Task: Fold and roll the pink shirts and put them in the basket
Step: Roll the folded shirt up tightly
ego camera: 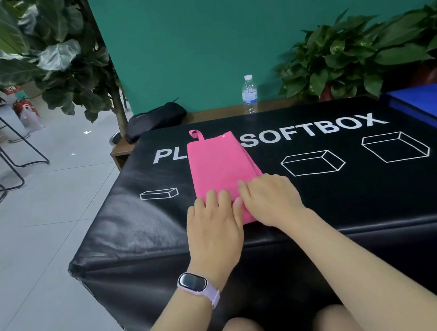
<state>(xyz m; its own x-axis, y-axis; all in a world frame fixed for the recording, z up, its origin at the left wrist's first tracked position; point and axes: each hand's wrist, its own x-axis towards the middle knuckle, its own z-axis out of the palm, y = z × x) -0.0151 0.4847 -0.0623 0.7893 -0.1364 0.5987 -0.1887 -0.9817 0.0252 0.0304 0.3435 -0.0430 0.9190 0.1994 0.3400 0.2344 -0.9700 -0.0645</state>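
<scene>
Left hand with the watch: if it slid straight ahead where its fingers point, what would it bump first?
Probably only more of the folded pink shirt. The left hand already rests on its near end, fingers pointing away along it, and the loop at the far end comes next.

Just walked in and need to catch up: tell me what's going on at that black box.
A person sits at a black padded box with a pink shirt folded into a long strip on top. Both hands, left and right, rest on its near end, apparently starting the roll. No basket is in view. A water bottle stands behind.
</scene>
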